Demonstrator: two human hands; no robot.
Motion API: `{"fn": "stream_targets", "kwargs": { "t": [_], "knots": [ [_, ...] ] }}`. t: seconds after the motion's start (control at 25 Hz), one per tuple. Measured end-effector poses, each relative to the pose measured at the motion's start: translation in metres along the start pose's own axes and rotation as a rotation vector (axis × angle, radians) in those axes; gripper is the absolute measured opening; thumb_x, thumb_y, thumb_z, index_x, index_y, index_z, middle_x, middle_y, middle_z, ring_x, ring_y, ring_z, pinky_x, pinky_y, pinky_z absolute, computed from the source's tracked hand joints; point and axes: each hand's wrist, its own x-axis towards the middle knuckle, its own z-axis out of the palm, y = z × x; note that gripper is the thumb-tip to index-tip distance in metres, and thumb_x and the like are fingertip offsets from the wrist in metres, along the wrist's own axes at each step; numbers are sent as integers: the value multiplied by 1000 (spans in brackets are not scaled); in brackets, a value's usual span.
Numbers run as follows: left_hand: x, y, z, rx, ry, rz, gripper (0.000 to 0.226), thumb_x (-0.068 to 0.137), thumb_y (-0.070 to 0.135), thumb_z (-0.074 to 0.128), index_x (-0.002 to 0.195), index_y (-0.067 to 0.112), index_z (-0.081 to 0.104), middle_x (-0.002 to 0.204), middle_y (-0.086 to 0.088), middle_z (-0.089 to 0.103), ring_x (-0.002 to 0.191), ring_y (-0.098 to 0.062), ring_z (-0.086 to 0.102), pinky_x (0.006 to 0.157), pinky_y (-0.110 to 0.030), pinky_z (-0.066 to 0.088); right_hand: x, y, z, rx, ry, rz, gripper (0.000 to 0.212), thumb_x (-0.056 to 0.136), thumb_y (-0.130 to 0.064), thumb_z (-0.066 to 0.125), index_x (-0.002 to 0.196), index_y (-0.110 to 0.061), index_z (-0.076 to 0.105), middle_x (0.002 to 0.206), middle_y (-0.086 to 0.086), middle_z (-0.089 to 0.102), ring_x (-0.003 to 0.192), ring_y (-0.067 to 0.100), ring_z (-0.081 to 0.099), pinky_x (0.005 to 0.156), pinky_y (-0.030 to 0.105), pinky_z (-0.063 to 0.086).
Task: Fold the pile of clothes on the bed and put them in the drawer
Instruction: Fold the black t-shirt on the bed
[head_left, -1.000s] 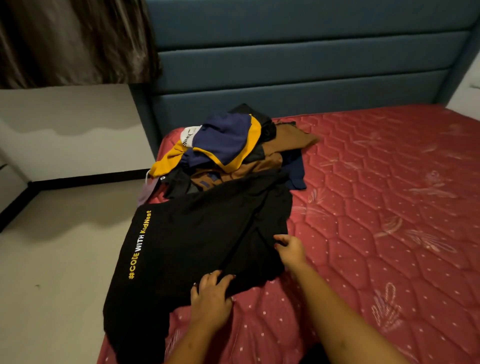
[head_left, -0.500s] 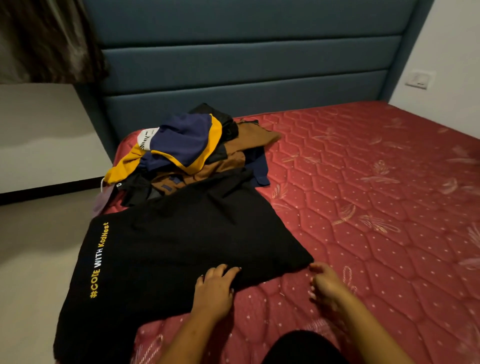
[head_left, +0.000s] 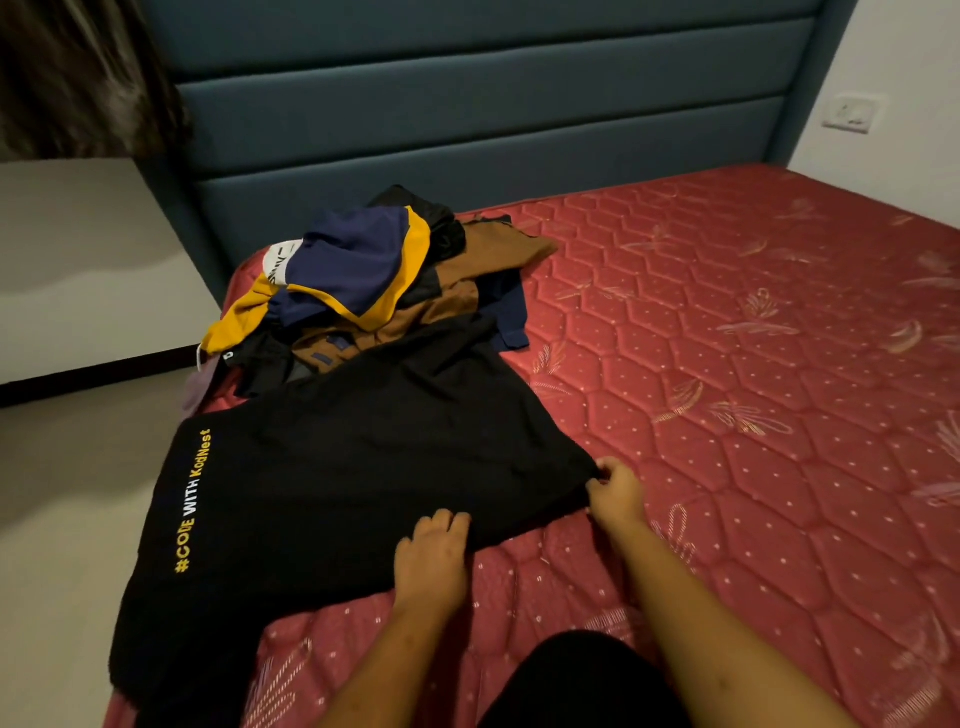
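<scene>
Left hand (head_left: 434, 556): your fingers rest flat on black shirt (head_left: 337, 493) hem.
Right hand (head_left: 615, 491): you pinch its corner.

A blue padded headboard (head_left: 467, 130) with horizontal panels stood behind a red quilted mattress (head_left: 779, 415). The white right wall (head_left: 914, 62) carried a socket (head_left: 849, 111). At left, a dark curtain (head_left: 78, 67) hung above black skirting (head_left: 93, 371) and grey floor (head_left: 67, 493).
</scene>
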Motion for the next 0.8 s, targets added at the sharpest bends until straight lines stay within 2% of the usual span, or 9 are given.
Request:
{"fn": "stream_targets", "kwargs": {
  "t": [0.08,0.16,0.24,0.28,0.32,0.4,0.52,0.68,0.8],
  "knots": [
    [-1,-9,-2,58,17,-92,52,93,17,48,141,27,32,138,1,39,124,-20,42,97,-37,41,-1,1,-5,218,28,1,30,84,9,49,76,-20,52,82,15,58,60,27,59,48,33,56],
    [-5,-26,-2,86,23,-169,51,93,17,50,139,29,33,134,2,42,121,-18,44,91,-35,43,-9,4,-14,256,-31,-43,33,87,12,44,90,-20,52,87,15,53,57,21,56,39,23,48],
    [-10,-49,-3,103,34,-237,50,93,16,49,139,30,34,130,2,44,118,-17,47,84,-32,46,-13,9,-27,131,-87,-140,55,85,16,42,114,-29,52,90,12,54,63,26,60,46,26,51],
    [-13,-59,-3,107,39,-261,50,94,14,48,140,30,34,130,2,46,116,-17,49,82,-30,48,-14,13,-32,46,-136,-200,59,83,17,43,120,-27,55,96,11,57,76,31,63,57,26,52],
    [-15,-68,-4,109,37,-271,50,95,13,47,140,29,35,130,2,47,116,-17,50,81,-29,49,-16,17,-36,-52,-196,-242,52,84,14,46,124,-18,58,108,13,58,95,34,62,71,24,49],
    [-20,-76,-5,133,27,-245,47,96,10,45,139,27,38,127,3,52,113,-16,53,79,-28,50,-22,22,-42,-178,-322,-188,35,90,-1,52,125,-4,59,116,6,55,120,32,48,78,17,37],
    [-35,-75,-10,171,5,-205,39,97,10,43,133,24,46,120,3,58,110,-15,57,78,-27,49,-32,20,-50,-319,-348,-175,27,91,-9,54,116,-4,64,91,-12,50,118,30,50,75,17,37],
    [-61,-83,-11,250,-20,-161,30,97,14,41,120,25,54,113,5,63,107,-15,59,81,-28,49,-33,14,-59,-717,-467,-238,36,87,1,54,116,-15,68,122,8,62,114,25,58,97,27,43],
    [-81,-94,-14,297,-46,-169,30,97,15,39,119,28,55,118,5,62,109,-14,61,83,-27,48,-38,8,-67,-846,-623,-195,28,86,-3,61,110,-14,70,118,7,67,105,19,63,89,26,47]
  ]
}}
